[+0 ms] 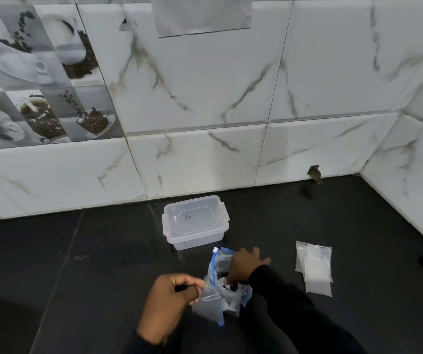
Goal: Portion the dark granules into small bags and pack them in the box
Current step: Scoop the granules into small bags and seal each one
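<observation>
A large clear bag with a blue zip strip (215, 270) stands open on the black counter, dark granules inside it. My right hand (246, 268) reaches into its mouth, fingertips hidden inside. My left hand (172, 297) pinches a small clear bag (209, 302) and holds it against the big bag's near side. A clear plastic box (195, 222) with its clip lid on sits just behind, near the wall.
A small stack of empty clear bags (314, 268) lies on the counter to the right. The marble-tiled wall (205, 162) runs behind the box and turns a corner at the right. Bare dark counter (90, 264) spreads to the left.
</observation>
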Demonstrator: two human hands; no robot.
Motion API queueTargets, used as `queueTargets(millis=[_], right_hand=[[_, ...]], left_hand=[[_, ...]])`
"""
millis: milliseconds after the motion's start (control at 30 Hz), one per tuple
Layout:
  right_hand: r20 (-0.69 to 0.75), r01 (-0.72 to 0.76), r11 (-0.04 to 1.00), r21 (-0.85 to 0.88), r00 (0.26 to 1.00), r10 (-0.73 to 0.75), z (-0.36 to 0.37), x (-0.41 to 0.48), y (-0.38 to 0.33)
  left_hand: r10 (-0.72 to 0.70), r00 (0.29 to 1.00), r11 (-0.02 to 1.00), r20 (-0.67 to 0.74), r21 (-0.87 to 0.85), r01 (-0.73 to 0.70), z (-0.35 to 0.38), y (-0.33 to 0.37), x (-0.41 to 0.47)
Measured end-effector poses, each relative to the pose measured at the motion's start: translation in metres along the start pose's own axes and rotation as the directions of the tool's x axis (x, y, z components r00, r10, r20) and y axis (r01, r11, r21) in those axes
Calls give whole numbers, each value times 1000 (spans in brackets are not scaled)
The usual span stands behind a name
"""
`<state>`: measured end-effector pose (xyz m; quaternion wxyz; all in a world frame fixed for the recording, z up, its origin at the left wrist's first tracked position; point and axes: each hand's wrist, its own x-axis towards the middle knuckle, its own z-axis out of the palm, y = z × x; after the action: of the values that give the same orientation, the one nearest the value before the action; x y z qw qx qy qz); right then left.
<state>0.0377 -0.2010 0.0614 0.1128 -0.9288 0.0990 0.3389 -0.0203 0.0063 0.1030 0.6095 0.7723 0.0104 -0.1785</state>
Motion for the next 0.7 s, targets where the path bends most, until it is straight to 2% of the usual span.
queueTargets(millis=[67, 100, 167, 200, 233, 267, 333, 367, 433, 467, 533, 600, 700], right_hand=[[-199, 134, 984, 115, 974, -110, -9, -19, 6], [-336, 283, 931, 229, 921, -198, -13, -30, 10], [-523, 597, 673, 435, 777, -351, -24, -56, 16], [-555, 690, 540, 482, 717, -421, -30, -72, 16], [-549, 741, 480, 470, 671, -498, -36, -84, 14], [-527, 768, 496, 405, 640, -560, -40, -90, 11], [-517, 783, 593, 190, 593, -617, -50, -91, 4], [-554, 786, 610, 105, 556, -620, -56, -89, 1], [-664, 811, 581, 69, 472, -581, -76, -86, -3], [-705, 820, 564, 100, 458, -541, -88, -87, -4], [-730, 830, 510, 226, 491, -476, -114, -98, -6], [-714, 844, 400, 358, 523, -465, -135, -111, -7], [-713, 854, 293, 431, 521, -470, -153, -119, -9]], left_hand=[[8, 1000, 999, -9, -37, -8, 1, 5, 0], [15, 1000, 999, -22, -49, -16, 0, 8, 0], [37, 998, 997, -59, -66, -41, -1, 17, 4], [50, 996, 996, -72, -72, -55, -2, 23, 7], [65, 995, 995, -77, -76, -71, -3, 31, 10], [83, 993, 993, -81, -74, -89, -3, 39, 14], [125, 988, 989, -92, -73, -132, -2, 59, 21], [149, 984, 984, -100, -87, -158, -3, 70, 25], [220, 969, 963, -115, -132, -234, -5, 95, 31], [270, 956, 949, -119, -138, -285, -8, 107, 34], [368, 924, 921, -106, -97, -378, -16, 129, 39], [443, 894, 894, -73, -32, -446, -22, 142, 42], [504, 862, 864, -55, 10, -504, -20, 151, 45]])
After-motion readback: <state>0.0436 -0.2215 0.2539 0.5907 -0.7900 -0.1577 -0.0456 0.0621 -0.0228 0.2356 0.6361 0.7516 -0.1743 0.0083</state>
